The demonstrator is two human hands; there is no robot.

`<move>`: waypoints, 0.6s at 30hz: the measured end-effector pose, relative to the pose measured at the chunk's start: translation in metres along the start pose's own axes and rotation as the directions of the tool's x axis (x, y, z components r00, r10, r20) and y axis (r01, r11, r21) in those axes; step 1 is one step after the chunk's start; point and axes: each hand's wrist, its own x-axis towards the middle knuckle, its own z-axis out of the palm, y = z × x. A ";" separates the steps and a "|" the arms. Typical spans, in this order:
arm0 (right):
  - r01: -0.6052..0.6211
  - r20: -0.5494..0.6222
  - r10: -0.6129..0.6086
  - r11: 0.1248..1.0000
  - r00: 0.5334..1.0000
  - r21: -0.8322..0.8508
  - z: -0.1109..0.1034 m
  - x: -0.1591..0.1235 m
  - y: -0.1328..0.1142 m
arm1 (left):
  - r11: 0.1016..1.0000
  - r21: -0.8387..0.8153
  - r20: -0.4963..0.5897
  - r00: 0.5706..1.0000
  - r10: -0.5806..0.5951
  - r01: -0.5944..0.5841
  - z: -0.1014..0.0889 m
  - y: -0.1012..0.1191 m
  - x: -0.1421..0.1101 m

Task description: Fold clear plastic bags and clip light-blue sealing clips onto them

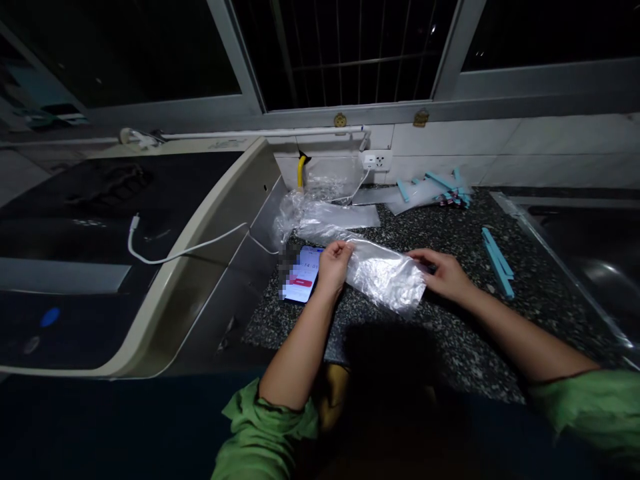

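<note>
A clear plastic bag stretches between my two hands above the dark speckled counter. My left hand pinches its left part between thumb and fingers. At the bag's right end, my right hand is closed on the edge, with some fingertips hidden behind the plastic. Just left of my left hand lies a phone with a lit screen. Light blue strips rest on the counter to the right of my right hand. More clear plastic bags are heaped behind the held one.
Several light blue strips lie on plastic near the tiled wall. A wall socket holds a white charger. Its white cable crosses a large machine with a dark lid on the left. A sink is at the right.
</note>
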 end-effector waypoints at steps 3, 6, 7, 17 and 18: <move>0.012 -0.069 -0.016 0.998 0.997 -0.056 0.001 -0.001 0.002 | 1.000 0.028 0.025 1.000 -0.003 0.002 0.002 -0.004 0.000; -0.007 -0.108 -0.007 0.991 0.994 -0.130 -0.001 -0.001 0.002 | 0.999 0.033 0.030 1.000 0.003 -0.004 0.001 -0.005 0.001; -0.019 -0.105 0.004 0.989 0.994 -0.146 -0.003 -0.001 0.003 | 0.999 0.032 0.029 1.000 0.008 -0.009 0.001 -0.004 0.001; -0.376 0.058 0.372 0.918 0.926 0.128 -0.023 0.012 0.014 | 0.991 0.123 0.066 0.997 0.045 -0.053 0.003 -0.007 -0.001; -0.404 0.091 0.394 0.901 0.915 0.162 -0.022 0.012 0.014 | 0.990 0.130 0.087 0.995 0.039 -0.050 0.003 -0.009 -0.002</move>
